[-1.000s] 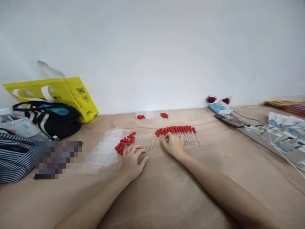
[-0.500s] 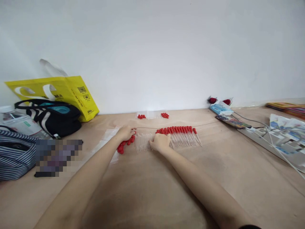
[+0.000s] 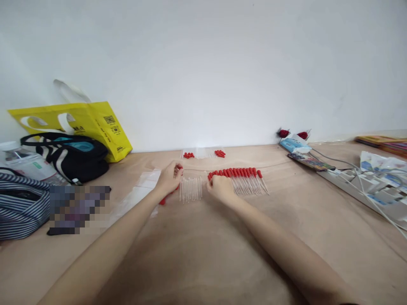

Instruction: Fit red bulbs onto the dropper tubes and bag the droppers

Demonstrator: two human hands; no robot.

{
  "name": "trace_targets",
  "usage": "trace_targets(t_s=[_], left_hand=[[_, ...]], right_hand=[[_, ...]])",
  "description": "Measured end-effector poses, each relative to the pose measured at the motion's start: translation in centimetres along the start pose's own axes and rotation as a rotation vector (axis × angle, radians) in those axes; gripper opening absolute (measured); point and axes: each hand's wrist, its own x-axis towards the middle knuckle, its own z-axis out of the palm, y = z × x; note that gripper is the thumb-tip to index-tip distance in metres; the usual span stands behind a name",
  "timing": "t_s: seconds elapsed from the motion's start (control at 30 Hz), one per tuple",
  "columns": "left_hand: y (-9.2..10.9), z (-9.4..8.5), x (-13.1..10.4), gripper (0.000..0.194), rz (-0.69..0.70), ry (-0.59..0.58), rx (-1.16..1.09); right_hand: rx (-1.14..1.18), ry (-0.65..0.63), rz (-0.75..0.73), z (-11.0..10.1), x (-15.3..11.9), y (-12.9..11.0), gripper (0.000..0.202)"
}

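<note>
My left hand (image 3: 170, 177) has its fingers closed around a small red piece (image 3: 179, 167), above loose red pieces (image 3: 163, 201) it partly covers. My right hand (image 3: 221, 186) is closed beside the left end of a row of red-tipped sticks (image 3: 244, 180) and pinches a thin clear stick (image 3: 206, 177), of which only the end shows. Between the hands lie several clear sticks (image 3: 190, 189) without red tips, side by side on the table.
Clear bags with red pieces (image 3: 188, 155) lie near the wall. A yellow bag (image 3: 111, 131), a black bag (image 3: 82, 156) and a striped bag (image 3: 22, 207) are at the left. A tissue pack (image 3: 295, 145) and a power strip (image 3: 352, 190) with cables are at the right.
My left hand has come up from the loose red pieces with one between its fingers. My right hand has moved right, away from the clear sticks, with one stick taken.
</note>
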Motion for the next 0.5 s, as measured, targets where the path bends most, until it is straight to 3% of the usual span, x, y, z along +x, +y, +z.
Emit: trace_targets(t_s=[0.1,0.17,0.27,0.4,0.5], left_hand=[[1.7,1.1,-4.3,0.014,0.034,-0.013,-0.138],[2.5,2.0,-7.1,0.015,0.106,-0.145,-0.388],[3.3,2.9,-9.9,0.015,0.211,-0.255,-0.371],[3.5,2.9,-10.8,0.014,0.314,-0.256,-0.234],[3.5,2.9,-10.6,0.007,0.302,-0.242,-0.183]], right_hand=[[0.111,0.110,-0.206,-0.1,-1.8,3.5,0.020],[0.189,0.158,-0.376,0.2,-3.1,5.8,0.019],[0.175,0.256,-0.558,0.9,-4.8,8.2,0.025],[0.112,0.323,-0.658,1.5,-6.3,8.8,0.028],[0.146,0.317,-0.670,1.6,-6.7,8.5,0.022]])
